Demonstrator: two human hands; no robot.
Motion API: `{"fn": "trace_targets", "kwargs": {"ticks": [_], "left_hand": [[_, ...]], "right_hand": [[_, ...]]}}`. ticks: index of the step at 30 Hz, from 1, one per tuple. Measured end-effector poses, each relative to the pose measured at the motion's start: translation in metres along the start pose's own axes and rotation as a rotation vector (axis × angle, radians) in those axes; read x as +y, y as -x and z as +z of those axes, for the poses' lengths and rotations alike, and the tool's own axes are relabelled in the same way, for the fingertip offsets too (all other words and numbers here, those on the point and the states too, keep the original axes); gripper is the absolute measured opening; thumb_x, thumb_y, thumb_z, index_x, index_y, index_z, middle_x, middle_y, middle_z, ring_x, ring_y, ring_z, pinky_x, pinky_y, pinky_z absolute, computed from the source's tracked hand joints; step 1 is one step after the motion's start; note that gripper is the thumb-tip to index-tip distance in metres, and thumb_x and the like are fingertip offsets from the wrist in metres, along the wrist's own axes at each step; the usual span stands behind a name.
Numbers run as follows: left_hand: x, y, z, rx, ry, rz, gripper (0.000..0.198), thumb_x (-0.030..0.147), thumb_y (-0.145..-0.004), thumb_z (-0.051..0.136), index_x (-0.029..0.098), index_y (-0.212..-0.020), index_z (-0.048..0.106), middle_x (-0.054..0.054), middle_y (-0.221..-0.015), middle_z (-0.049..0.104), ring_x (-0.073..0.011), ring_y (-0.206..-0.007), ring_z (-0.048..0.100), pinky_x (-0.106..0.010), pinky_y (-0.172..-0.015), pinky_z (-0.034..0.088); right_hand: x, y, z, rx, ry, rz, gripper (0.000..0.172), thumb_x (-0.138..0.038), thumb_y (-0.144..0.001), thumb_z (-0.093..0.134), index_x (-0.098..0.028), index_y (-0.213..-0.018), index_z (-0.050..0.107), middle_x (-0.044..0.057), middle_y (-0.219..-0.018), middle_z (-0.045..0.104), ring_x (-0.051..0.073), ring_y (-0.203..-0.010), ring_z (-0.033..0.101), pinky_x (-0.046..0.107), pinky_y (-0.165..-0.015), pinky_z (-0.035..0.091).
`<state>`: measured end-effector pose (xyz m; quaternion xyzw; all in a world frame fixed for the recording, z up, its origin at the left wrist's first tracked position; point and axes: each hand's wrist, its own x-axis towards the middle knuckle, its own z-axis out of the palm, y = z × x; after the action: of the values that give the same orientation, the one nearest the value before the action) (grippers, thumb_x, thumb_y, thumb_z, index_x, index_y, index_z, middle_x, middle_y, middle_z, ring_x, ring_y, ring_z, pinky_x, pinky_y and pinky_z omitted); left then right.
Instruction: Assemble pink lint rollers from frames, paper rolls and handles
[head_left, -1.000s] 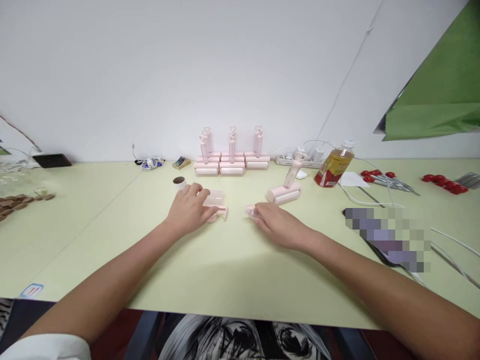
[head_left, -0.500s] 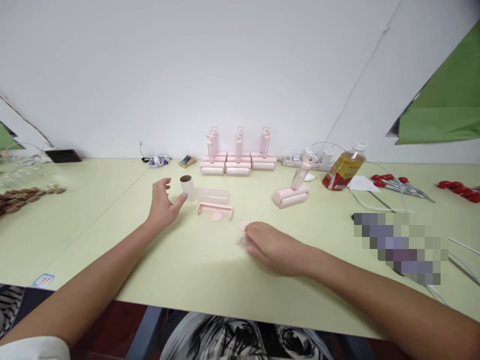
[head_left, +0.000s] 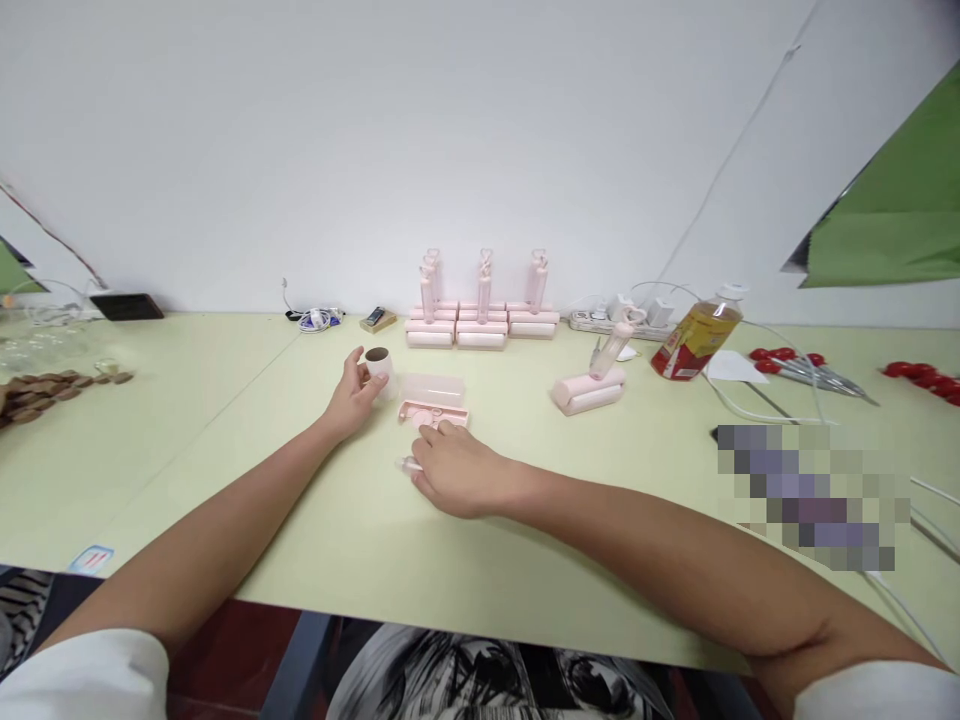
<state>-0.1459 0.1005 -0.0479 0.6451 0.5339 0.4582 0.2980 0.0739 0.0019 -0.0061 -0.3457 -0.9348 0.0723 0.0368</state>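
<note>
My left hand (head_left: 354, 398) is closed round an upright white lint roll (head_left: 382, 376) with a brown cardboard core, thumb on its near side. My right hand (head_left: 459, 468) is closed on a small clear plastic piece, perhaps a handle (head_left: 407, 464), which sticks out left of the fingers; the rest is hidden by the hand. Just beyond the right fingertips is a pink roller frame (head_left: 459, 413), with a pink disc (head_left: 422, 418) in front of it. A translucent cover (head_left: 433, 388) lies behind the frame.
Several pink lint rollers (head_left: 481, 328) stand in rows by the wall. Another lint roller (head_left: 589, 390) stands to the right, near a drink bottle (head_left: 694, 335). A power strip (head_left: 622, 322), cables, red-handled tools (head_left: 814, 372) and a blurred-out object (head_left: 806, 500) lie further right.
My right hand has moved left with the clear piece, up to the pink frame. The left hand has moved right and closed round the roll.
</note>
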Motion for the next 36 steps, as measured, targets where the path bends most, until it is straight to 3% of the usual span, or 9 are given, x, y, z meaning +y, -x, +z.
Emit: {"fn": "trace_targets", "kwargs": {"ticks": [4,8,12,16,22,27,31,34,36], "left_hand": [[0.001,0.007,0.004,-0.162,-0.04,0.12,0.083,0.05,-0.081,0.059,0.018,-0.146,0.02,-0.013,-0.133,0.051,-0.0268,-0.12,0.052,-0.04,-0.1,0.043],[0.01,0.017,0.012,-0.186,-0.243,0.111,0.078,0.051,-0.085,0.053,0.02,-0.148,0.017,-0.011,-0.127,0.057,-0.0274,-0.113,0.057,-0.041,-0.096,0.045],[0.018,0.022,0.021,-0.186,-0.346,0.085,0.076,0.052,-0.087,0.049,0.018,-0.147,0.018,-0.011,-0.114,0.064,-0.0294,-0.106,0.061,-0.042,-0.088,0.048],[0.022,0.02,0.03,-0.15,-0.434,0.053,0.068,0.054,-0.088,0.045,0.017,-0.142,0.026,-0.013,-0.112,0.064,-0.0311,-0.099,0.064,-0.042,-0.081,0.049],[0.026,0.01,0.046,-0.151,-0.528,0.049,0.07,0.055,-0.089,0.04,0.016,-0.144,0.021,-0.013,-0.104,0.067,-0.0314,-0.086,0.066,-0.039,-0.07,0.048],[0.03,0.006,0.053,-0.124,-0.511,0.023,0.073,0.056,-0.09,0.038,0.014,-0.147,0.019,-0.015,-0.106,0.067,-0.0331,-0.091,0.067,-0.041,-0.073,0.048],[0.035,0.015,0.049,-0.193,-0.441,-0.024,0.097,0.063,-0.085,0.045,0.01,-0.152,0.0,-0.019,-0.124,0.061,-0.0346,-0.107,0.063,-0.043,-0.083,0.048],[0.036,0.026,0.042,-0.271,-0.412,-0.003,0.124,0.068,-0.073,0.061,0.011,-0.151,-0.017,-0.022,-0.144,0.045,-0.036,-0.127,0.051,-0.044,-0.096,0.043],[0.035,0.032,0.039,-0.29,-0.444,0.027,0.136,0.068,-0.063,0.07,0.014,-0.15,-0.02,-0.022,-0.151,0.035,-0.0372,-0.135,0.041,-0.047,-0.105,0.035]], "right_hand": [[0.008,0.024,-0.005,0.11,-0.017,0.091,0.038,-0.033,-0.097,0.035,-0.007,-0.112,0.059,0.023,-0.14,0.044,0.037,-0.129,0.036,0.052,-0.103,0.033],[0.023,0.037,-0.005,-0.024,-0.11,0.247,0.045,-0.036,-0.098,0.032,-0.004,-0.119,0.056,0.025,-0.157,0.018,0.042,-0.145,0.008,0.056,-0.113,0.018],[0.037,0.032,0.001,-0.038,-0.172,0.263,0.045,-0.037,-0.097,0.038,-0.003,-0.12,0.054,0.025,-0.16,0.006,0.044,-0.146,-0.002,0.057,-0.115,0.014],[0.052,0.024,0.005,-0.009,-0.26,0.27,0.045,-0.04,-0.098,0.037,-0.003,-0.118,0.055,0.024,-0.16,0.0,0.04,-0.147,-0.002,0.056,-0.116,0.015],[0.072,0.019,0.007,0.046,-0.33,0.299,0.048,-0.042,-0.098,0.039,-0.003,-0.125,0.05,0.024,-0.16,-0.003,0.035,-0.148,-0.001,0.051,-0.118,0.015],[0.08,0.021,0.007,0.042,-0.317,0.315,0.046,-0.041,-0.098,0.039,-0.003,-0.121,0.052,0.025,-0.16,-0.003,0.036,-0.148,0.001,0.05,-0.117,0.016],[0.081,0.029,0.009,0.052,-0.336,0.273,0.043,-0.04,-0.098,0.038,-0.006,-0.122,0.05,0.024,-0.16,-0.004,0.032,-0.149,-0.001,0.049,-0.117,0.017],[0.081,0.033,0.01,0.061,-0.348,0.253,0.042,-0.04,-0.099,0.037,-0.008,-0.122,0.05,0.022,-0.161,-0.004,0.031,-0.149,0.002,0.048,-0.117,0.019],[0.081,0.035,0.01,0.055,-0.351,0.258,0.042,-0.041,-0.099,0.035,-0.009,-0.12,0.051,0.022,-0.161,-0.004,0.032,-0.149,0.006,0.048,-0.116,0.022]]}}
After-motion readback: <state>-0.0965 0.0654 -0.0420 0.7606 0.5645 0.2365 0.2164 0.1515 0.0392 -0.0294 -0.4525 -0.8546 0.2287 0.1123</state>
